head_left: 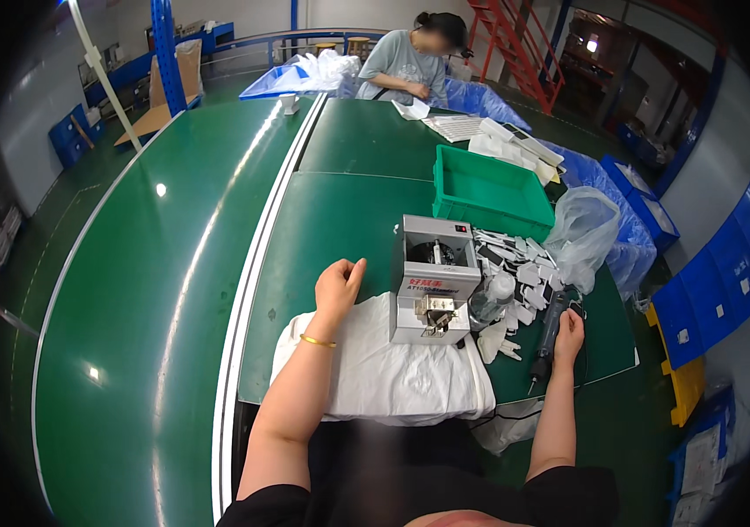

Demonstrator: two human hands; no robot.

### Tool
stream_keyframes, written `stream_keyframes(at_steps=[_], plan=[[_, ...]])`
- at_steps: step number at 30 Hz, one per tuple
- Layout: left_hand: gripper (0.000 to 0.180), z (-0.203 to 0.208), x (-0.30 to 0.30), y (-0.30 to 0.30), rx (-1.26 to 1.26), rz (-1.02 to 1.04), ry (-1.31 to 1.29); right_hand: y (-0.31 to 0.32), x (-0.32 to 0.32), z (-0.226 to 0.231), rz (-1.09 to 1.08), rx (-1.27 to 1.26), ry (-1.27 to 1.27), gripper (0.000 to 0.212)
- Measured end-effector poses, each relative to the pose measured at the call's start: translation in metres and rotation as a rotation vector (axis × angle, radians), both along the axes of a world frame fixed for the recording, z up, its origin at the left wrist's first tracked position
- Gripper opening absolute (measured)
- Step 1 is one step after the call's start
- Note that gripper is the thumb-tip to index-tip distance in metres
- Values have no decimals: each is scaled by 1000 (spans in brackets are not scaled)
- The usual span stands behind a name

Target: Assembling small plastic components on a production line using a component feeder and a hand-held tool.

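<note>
Two hands | right hand [569, 334] gripping dark slim electric screwdriver [548, 338] | left hand [338, 285] loosely curled, empty

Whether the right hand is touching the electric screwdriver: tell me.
Touching. The head view shows the right hand resting on the dark electric screwdriver, fingers over its body, with no gap visible between them.
</note>
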State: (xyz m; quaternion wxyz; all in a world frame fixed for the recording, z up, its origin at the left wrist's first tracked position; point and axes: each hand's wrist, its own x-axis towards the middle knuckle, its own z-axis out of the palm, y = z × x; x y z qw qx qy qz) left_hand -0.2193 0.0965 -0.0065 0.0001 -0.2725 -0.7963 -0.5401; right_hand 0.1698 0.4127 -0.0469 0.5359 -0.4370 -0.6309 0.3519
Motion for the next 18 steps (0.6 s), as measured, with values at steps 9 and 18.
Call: stream_keyframes(at_steps=[9,18], plan=[[42,2,0,0,-8,-4,-44,-3,-1,6,-5,-32,-22,31],[39,1,-1,0,3,-9,-19,-4,-3,5,0,-8,-14,29]])
